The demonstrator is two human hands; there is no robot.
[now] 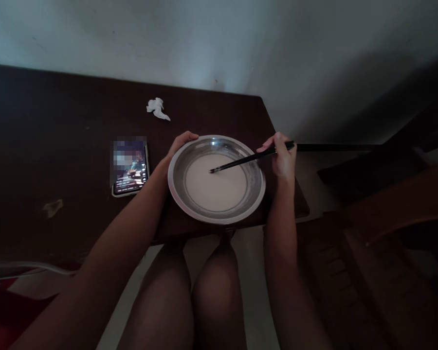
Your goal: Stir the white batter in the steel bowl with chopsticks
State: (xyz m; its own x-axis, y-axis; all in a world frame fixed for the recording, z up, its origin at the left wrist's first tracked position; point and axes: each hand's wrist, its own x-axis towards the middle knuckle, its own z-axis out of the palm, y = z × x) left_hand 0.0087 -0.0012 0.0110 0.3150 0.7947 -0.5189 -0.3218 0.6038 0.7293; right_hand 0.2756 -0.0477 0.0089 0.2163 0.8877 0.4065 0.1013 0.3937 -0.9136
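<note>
A wide metal bowl stands on the dark table near its front edge. Inside it is a milky, off-white liquid. My left hand is curved around the bowl's left side, with its fingers against the far rim and partly hidden by it. Dark chopsticks are gripped in my right hand, above the bowl's right side. They slant down to the left, and their wet-looking tips meet the liquid near the middle of the bowl.
A lit phone lies left of the bowl on the dark table. Farther back is a crumpled white tissue. A pale wall runs behind the table. Wooden furniture stands at the right; a pale cable is at the lower left.
</note>
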